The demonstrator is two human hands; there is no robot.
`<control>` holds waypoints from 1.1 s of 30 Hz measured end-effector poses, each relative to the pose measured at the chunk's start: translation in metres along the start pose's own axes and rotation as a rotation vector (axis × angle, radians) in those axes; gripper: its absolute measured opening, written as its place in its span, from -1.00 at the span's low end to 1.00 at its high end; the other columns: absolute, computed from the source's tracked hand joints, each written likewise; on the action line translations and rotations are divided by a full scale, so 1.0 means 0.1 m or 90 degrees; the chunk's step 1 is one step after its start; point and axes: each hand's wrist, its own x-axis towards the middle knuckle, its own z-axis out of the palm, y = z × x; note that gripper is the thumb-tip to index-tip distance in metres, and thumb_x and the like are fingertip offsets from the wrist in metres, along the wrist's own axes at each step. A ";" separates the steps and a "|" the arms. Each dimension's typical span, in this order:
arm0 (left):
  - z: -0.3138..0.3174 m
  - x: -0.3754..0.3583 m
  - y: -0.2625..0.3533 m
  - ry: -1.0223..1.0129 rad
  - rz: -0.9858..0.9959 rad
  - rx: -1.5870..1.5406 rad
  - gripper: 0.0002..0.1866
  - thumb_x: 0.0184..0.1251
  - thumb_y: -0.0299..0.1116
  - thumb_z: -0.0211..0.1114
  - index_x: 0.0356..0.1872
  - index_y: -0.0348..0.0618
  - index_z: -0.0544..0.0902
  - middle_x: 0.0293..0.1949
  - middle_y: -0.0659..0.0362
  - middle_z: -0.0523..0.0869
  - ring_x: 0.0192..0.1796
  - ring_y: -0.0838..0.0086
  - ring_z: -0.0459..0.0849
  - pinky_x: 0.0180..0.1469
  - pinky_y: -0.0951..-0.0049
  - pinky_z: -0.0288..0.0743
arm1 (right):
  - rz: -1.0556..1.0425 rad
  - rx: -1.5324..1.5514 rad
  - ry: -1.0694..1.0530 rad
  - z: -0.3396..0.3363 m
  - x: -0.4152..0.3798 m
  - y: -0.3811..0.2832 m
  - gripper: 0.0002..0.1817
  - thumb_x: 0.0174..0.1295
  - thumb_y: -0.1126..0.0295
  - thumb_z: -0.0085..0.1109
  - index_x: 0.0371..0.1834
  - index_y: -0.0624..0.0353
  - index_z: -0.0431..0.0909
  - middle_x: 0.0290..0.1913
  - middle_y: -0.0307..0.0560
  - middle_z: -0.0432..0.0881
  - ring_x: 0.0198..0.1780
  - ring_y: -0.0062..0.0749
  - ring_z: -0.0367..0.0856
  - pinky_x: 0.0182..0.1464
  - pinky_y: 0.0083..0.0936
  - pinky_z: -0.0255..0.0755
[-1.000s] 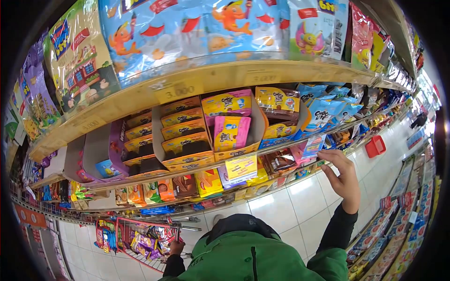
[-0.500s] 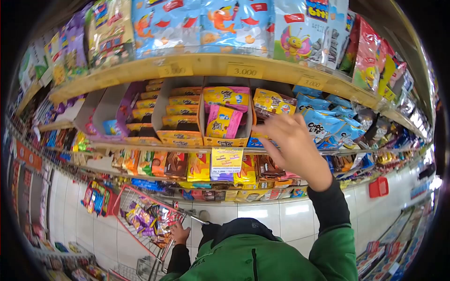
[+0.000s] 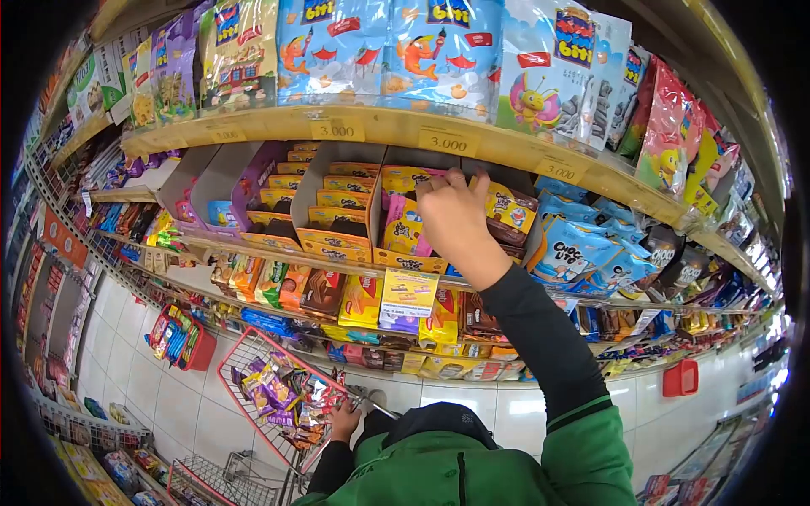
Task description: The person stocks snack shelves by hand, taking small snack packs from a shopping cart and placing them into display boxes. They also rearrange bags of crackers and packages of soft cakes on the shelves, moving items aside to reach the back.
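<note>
My right hand (image 3: 456,221) reaches into the shelf with its fingers curled over the top of a display box; their tips are hidden among the packets. Left of it, a pink and yellow snack packet (image 3: 403,229) leans in the box, whose front (image 3: 408,260) faces me. Just right of my fingers lies a yellow and brown packet (image 3: 511,212). I cannot tell what my right fingers grip. Low down, my left hand (image 3: 344,420) is closed at the near end of a red-rimmed shopping cart (image 3: 240,396). Purple and other snack packs (image 3: 274,392) fill part of it.
Large blue snack bags (image 3: 333,55) stand on the shelf above, behind a yellow price rail (image 3: 380,126). Blue pouches (image 3: 574,249) lie to the right. A red basket of packs (image 3: 190,341) sits left of the cart, and another red basket (image 3: 680,379) is on the floor at right.
My right hand has moved left from the yellow and brown packet to the box beside it, its fingers curling. My view has shifted slightly. My left hand stays at the cart.
</note>
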 end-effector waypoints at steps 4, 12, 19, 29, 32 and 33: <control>0.23 0.46 -0.41 0.059 0.049 -0.261 -0.62 -0.11 -0.32 0.15 -0.15 -0.15 0.53 -0.15 -0.02 0.53 -0.15 0.11 0.49 -0.14 0.23 0.40 | 0.016 0.059 0.153 -0.27 -0.07 0.06 -0.90 -0.19 0.46 0.18 -0.55 0.13 0.48 -0.47 -0.15 0.49 -0.21 -0.28 0.41 -0.02 0.00 0.08; -1.59 -0.42 2.24 -0.005 0.401 -0.702 -0.41 -0.05 -0.42 0.25 0.08 -0.23 0.25 -0.06 0.07 0.41 -0.03 0.42 0.40 -0.02 0.43 0.33 | 0.175 0.479 0.166 -0.68 -1.33 0.01 -0.85 -0.21 0.46 0.28 -0.56 0.13 0.49 -0.48 -0.12 0.46 -0.28 -0.27 0.42 0.00 -0.25 0.11; -1.76 -0.75 3.01 -0.253 0.517 -0.596 -0.41 -0.01 -0.35 0.30 0.08 -0.21 0.27 -0.02 0.11 0.37 0.05 0.41 0.35 0.09 0.39 0.23 | 0.336 0.603 0.078 -0.42 -2.04 -0.23 -0.81 -0.19 0.47 0.31 -0.62 0.22 0.43 -0.54 -0.09 0.49 -0.29 -0.30 0.43 -0.20 -0.41 0.23; -2.13 -0.51 3.37 -0.133 0.770 -0.191 -0.50 -0.19 -0.35 0.39 -0.12 -0.18 0.46 -0.27 0.07 0.58 -0.21 0.26 0.58 -0.15 0.40 0.44 | 0.206 0.432 -0.078 -0.62 -1.74 -0.28 -0.61 -0.21 0.49 0.29 -0.23 0.25 0.44 -0.21 0.01 0.47 -0.20 -0.14 0.43 -0.13 -0.36 0.31; -2.31 -0.40 3.45 -0.134 0.836 -0.110 -0.50 -0.21 -0.33 0.39 -0.12 -0.14 0.47 -0.27 0.10 0.59 -0.23 0.26 0.58 -0.19 0.39 0.45 | 0.191 0.420 -0.130 -0.62 -1.66 -0.30 -0.61 -0.15 0.47 0.22 -0.15 0.16 0.46 -0.21 -0.09 0.45 -0.18 -0.20 0.42 -0.14 -0.36 0.30; -2.38 -0.35 3.46 -0.130 0.860 -0.094 -0.51 -0.20 -0.32 0.39 -0.14 -0.14 0.48 -0.28 0.10 0.60 -0.24 0.27 0.58 -0.21 0.37 0.44 | 0.194 0.432 -0.144 -0.65 -1.58 -0.30 -0.59 -0.15 0.48 0.21 -0.13 0.12 0.46 -0.22 -0.08 0.44 -0.19 -0.20 0.42 -0.15 -0.37 0.32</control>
